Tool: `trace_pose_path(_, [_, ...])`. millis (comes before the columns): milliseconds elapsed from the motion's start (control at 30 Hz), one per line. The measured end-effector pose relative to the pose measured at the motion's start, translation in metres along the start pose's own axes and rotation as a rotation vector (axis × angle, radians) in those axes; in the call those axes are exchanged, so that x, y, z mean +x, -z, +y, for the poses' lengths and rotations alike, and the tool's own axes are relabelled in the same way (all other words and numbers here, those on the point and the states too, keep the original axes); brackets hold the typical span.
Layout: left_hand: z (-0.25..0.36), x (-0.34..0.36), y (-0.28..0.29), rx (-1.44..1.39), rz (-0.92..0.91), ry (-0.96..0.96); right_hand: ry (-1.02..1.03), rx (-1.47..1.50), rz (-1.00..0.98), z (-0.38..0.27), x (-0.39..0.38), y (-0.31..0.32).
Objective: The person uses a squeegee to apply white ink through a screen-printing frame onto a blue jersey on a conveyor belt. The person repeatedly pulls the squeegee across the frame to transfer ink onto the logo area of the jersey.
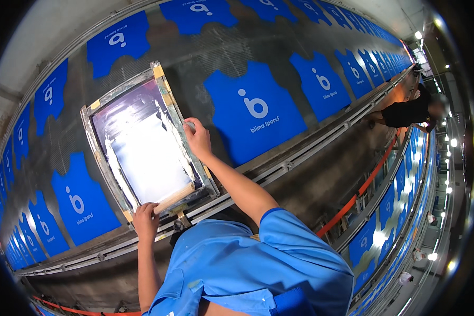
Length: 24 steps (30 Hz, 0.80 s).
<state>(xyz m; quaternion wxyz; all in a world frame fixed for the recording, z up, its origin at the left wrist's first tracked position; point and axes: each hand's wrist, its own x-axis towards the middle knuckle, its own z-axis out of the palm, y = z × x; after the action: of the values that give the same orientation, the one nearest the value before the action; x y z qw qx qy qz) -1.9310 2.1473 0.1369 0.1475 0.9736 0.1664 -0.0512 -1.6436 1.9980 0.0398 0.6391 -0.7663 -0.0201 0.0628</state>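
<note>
A screen printing frame [169, 100] with a worn, taped border lies over the long dark printing table in front of me. White ink [147, 152] is spread across its mesh and smeared along the inner edges. Along the frame's near side rests a wooden squeegee [176, 197]. My left hand [146, 220] is closed on the near left corner of the frame, its fingers beside the squeegee's left end. Partway up the right side, my right hand [197, 139] has its fingers curled round the frame's edge. Whatever lies under the frame is hidden.
Blue vest-shaped fabric pieces with white prints, such as one right of the frame [255, 113] and one left [84, 200], line the table [189, 79]. A metal rail [300, 158] runs along its near edge. A person in black [405, 111] is at the far right, beside another printed row.
</note>
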Motion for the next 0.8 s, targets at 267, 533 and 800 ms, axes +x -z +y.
trace_pose_path(267, [-0.022, -0.022, -0.011, 0.056, 0.146, -0.084, 0.057, -0.077, -0.004, 0.012, 0.002, -0.009])
trace_pose_path(533, [-0.032, -0.019, -0.008, -0.163, 0.221, 0.019, 0.073, -0.33, -0.017, 0.034, 0.014, -0.019])
trace_pose_path(800, [-0.1, 0.187, 0.057, -0.044, 0.147, -0.056, 0.625, -0.732, -0.263, -0.067, 0.032, -0.011])
